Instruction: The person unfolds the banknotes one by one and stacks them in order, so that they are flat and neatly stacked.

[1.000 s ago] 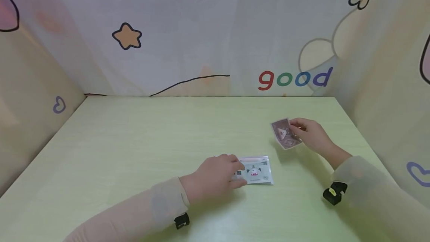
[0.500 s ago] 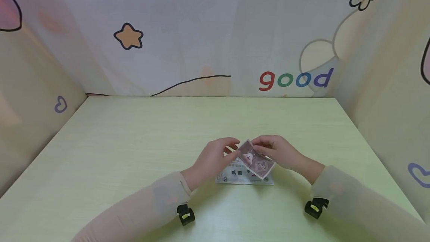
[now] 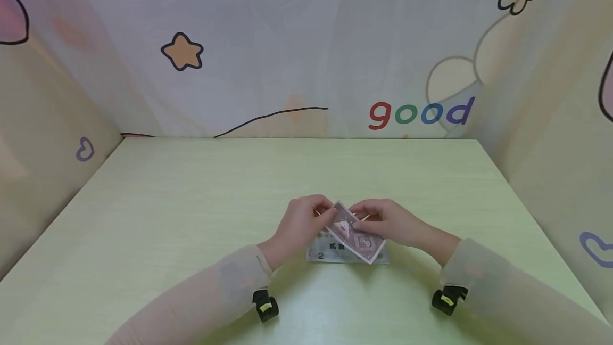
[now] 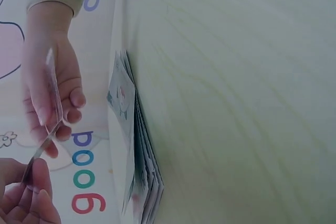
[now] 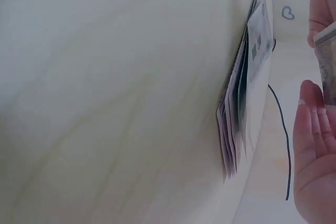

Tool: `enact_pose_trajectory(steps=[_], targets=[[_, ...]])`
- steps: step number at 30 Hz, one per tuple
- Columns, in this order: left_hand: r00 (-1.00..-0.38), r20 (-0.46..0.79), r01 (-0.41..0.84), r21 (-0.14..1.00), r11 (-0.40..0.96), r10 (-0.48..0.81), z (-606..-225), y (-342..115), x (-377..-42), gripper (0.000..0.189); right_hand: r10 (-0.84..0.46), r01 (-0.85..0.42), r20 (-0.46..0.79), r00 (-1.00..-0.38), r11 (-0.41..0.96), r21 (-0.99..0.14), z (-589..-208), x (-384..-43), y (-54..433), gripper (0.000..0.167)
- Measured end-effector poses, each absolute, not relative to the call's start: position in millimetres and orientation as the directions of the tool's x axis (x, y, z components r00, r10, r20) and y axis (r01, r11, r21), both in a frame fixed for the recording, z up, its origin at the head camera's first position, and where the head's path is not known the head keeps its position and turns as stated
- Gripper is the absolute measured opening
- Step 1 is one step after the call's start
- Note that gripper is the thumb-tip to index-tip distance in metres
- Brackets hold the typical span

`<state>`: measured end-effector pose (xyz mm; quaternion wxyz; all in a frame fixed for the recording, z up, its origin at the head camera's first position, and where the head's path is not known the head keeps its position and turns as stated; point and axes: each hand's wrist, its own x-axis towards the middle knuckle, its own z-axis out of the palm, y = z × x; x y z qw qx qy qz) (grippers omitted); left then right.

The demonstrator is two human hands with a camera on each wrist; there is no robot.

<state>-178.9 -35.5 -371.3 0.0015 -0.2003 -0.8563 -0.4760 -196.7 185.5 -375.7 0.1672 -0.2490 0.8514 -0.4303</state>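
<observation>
A small purple-brown play banknote [image 3: 366,241] with a cartoon figure hangs tilted between both hands, above the table. My left hand [image 3: 298,226] pinches its upper left corner between thumb and fingers. My right hand [image 3: 399,222] holds it by the right-hand side, thumb on the front and fingers behind. In the left wrist view the banknote [image 4: 37,156] shows nearly edge-on, with a bend. Beneath the hands lies a stack of banknotes [image 3: 330,252], a pale blue-green one with a "2" on top. Its several loose layers fan slightly apart in the right wrist view's stack [image 5: 241,98].
A pale green table [image 3: 201,196] reaches back to a printed cloth wall [image 3: 268,47] bearing a star and the word "good". Cloth side walls [image 3: 52,121] stand at left and right. Black wrist cameras [image 3: 265,305] sit on both cuffs.
My right hand has brought the purple-brown banknote left and over the stack. My left hand has left the stack, risen and taken hold of that banknote's corner.
</observation>
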Motion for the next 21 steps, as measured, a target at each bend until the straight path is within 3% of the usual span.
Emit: enact_pose_trajectory(steps=[7, 13, 18, 21], targets=[[-0.949, 0.155, 0.266, 0.859, 0.437, 0.273, -374, -48, -181, 0.009, -0.566, -0.185, -0.186, -0.803, 0.533, -0.825, -373, -194, 201, 0.054], [-0.951, 0.053, 0.201, 0.854, 0.479, 0.305, -380, -55, -180, 0.007, -0.485, -0.127, -0.195, -0.852, 0.554, -0.823, -374, -192, 209, 0.049], [-0.934, -0.027, 0.179, 0.828, 0.532, 0.357, -383, -56, -179, 0.033, -0.453, -0.165, -0.174, -0.874, 0.615, -0.771, -375, -190, 207, 0.042], [-0.914, -0.025, 0.236, 0.780, 0.580, 0.404, -385, -55, -177, 0.038, -0.450, -0.220, -0.143, -0.881, 0.658, -0.720, -376, -185, 203, 0.033]])
